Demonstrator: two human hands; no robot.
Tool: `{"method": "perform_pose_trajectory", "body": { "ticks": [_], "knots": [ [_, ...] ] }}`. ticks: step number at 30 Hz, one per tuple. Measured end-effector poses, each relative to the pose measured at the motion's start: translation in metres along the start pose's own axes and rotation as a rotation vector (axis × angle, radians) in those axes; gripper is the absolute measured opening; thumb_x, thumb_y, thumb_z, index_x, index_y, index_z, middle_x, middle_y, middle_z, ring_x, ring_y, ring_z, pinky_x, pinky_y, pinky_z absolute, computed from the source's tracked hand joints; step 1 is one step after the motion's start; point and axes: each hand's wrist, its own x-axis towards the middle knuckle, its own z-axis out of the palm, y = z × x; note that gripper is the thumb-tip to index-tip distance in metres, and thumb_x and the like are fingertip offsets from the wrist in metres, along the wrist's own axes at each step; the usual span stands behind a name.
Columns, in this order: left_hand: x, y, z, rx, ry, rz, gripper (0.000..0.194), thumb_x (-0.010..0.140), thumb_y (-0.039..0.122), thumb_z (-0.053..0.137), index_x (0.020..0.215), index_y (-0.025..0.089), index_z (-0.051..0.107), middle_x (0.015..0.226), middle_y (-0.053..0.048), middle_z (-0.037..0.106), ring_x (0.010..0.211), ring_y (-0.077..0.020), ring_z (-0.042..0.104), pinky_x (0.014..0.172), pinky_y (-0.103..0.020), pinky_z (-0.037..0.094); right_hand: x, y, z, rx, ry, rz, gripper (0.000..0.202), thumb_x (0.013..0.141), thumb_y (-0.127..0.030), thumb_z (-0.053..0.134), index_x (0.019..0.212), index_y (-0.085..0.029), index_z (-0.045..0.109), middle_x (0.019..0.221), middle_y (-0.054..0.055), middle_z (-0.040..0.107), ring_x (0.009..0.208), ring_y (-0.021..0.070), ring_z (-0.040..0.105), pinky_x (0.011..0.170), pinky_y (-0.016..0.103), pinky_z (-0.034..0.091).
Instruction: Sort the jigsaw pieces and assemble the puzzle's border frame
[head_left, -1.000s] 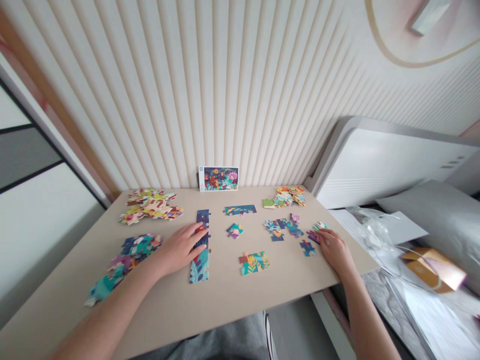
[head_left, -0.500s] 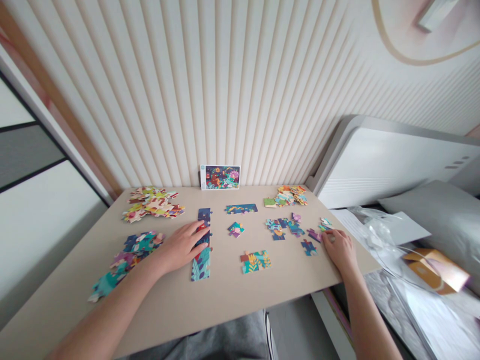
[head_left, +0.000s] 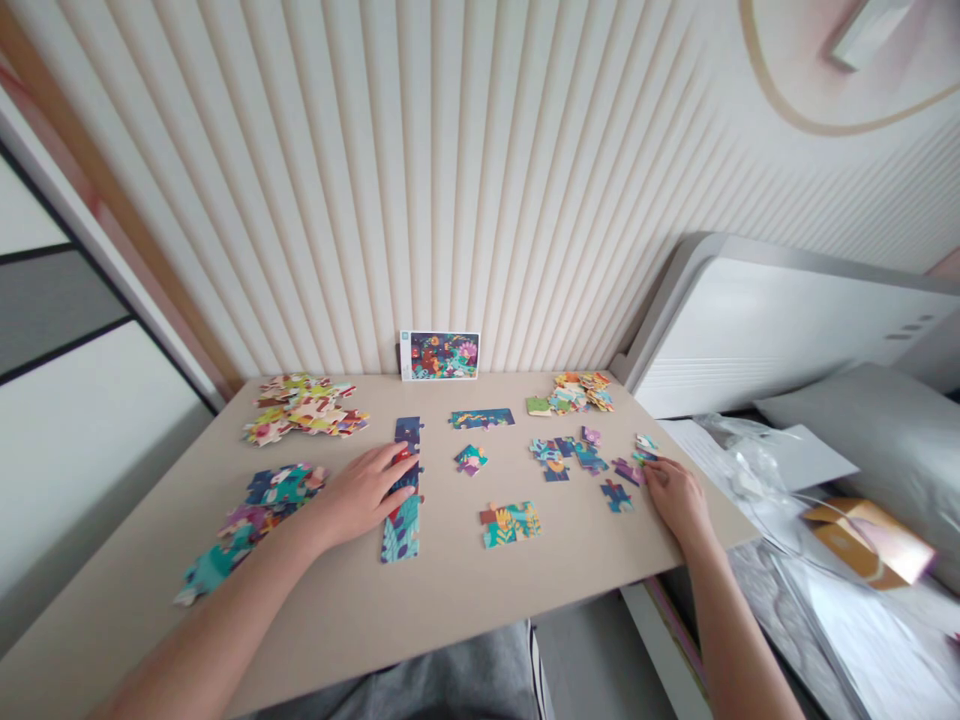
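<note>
Under the left fingers lies a puzzle strip.

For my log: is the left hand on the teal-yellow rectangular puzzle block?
No, the left hand has fingers on the long navy-teal puzzle strip.

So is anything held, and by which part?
The left hand rests on the puzzle strip, not gripping it. Whether the right hand, by the purple piece, holds anything can't be told.
</note>
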Motion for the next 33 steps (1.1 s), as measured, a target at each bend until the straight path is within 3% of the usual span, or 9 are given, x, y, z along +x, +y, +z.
{"method": "perform_pose_trajectory", "body": {
  "ticks": [4, 9, 13, 18, 22, 26, 33],
  "knots": [
    [0.0, 0.0, 0.0, 0.003, 0.004, -0.004, 0.055, 0.105, 0.055, 0.04, 0.148, 0.025, 0.058, 0.157, -0.012, 0.049, 0.143, -0.0308, 0.049, 0.12, -0.049, 0.04, 0.0, -0.003, -0.002, 0.023, -0.022, -0.017, 0.04, 0.095, -0.052, 0.051, 0.102, -0.024, 0.079, 0.129, 0.011, 0.072, 0.117, 0.0353, 0.066, 0.101, 0.051, 0.05],
    [0.0, 0.0, 0.0, 0.006, -0.001, 0.001, 0.055, 0.105, 0.054, 0.039, 0.148, 0.025, 0.058, 0.157, -0.013, 0.049, 0.144, -0.0304, 0.048, 0.121, -0.048, 0.039, -0.001, -0.009, -0.005, 0.107, -0.093, -0.159, 0.041, 0.096, -0.055, 0.052, 0.1, -0.026, 0.08, 0.125, 0.009, 0.074, 0.119, 0.0326, 0.066, 0.107, 0.05, 0.048],
    [0.0, -0.001, 0.001, -0.001, 0.004, 0.0, 0.055, 0.105, 0.055, 0.04, 0.148, 0.026, 0.057, 0.157, -0.012, 0.049, 0.144, -0.0302, 0.048, 0.121, -0.048, 0.039, 0.001, -0.013, -0.006, 0.116, -0.139, -0.214, 0.041, 0.098, -0.051, 0.051, 0.121, -0.029, 0.076, 0.138, 0.008, 0.069, 0.129, 0.0324, 0.061, 0.112, 0.053, 0.045],
    [0.0, 0.0, 0.0, -0.017, 0.005, -0.001, 0.054, 0.105, 0.054, 0.041, 0.147, 0.025, 0.058, 0.156, -0.013, 0.05, 0.143, -0.0313, 0.049, 0.12, -0.049, 0.04, 0.003, -0.009, -0.005, 0.175, -0.188, -0.247, 0.054, 0.098, -0.046, 0.052, 0.148, -0.028, 0.058, 0.152, 0.008, 0.058, 0.142, 0.0295, 0.052, 0.12, 0.052, 0.039],
    [0.0, -0.001, 0.001, -0.03, 0.017, 0.001, 0.053, 0.105, 0.053, 0.042, 0.147, 0.026, 0.059, 0.156, -0.012, 0.051, 0.143, -0.0314, 0.049, 0.12, -0.049, 0.04, 0.005, -0.007, -0.007, 0.232, -0.22, -0.228, 0.062, 0.098, -0.046, 0.053, 0.156, -0.024, 0.048, 0.154, 0.01, 0.055, 0.143, 0.0295, 0.051, 0.121, 0.052, 0.037],
    [0.0, 0.0, 0.001, -0.028, 0.019, 0.0, 0.052, 0.105, 0.053, 0.043, 0.146, 0.026, 0.059, 0.156, -0.012, 0.051, 0.143, -0.0313, 0.049, 0.12, -0.049, 0.04, 0.004, -0.013, -0.011, 0.291, -0.214, -0.172, 0.067, 0.093, -0.054, 0.059, 0.153, -0.025, 0.051, 0.148, 0.011, 0.06, 0.138, 0.0314, 0.055, 0.119, 0.052, 0.039],
    [0.0, 0.002, -0.001, -0.008, 0.001, -0.008, 0.053, 0.105, 0.052, 0.042, 0.147, 0.024, 0.058, 0.157, -0.013, 0.049, 0.144, -0.0308, 0.048, 0.121, -0.048, 0.038, -0.005, -0.023, -0.019, 0.493, -0.05, 0.053, 0.074, 0.087, -0.066, 0.065, 0.144, -0.019, 0.058, 0.127, 0.014, 0.069, 0.116, 0.0312, 0.066, 0.104, 0.05, 0.05]
  ]
}}
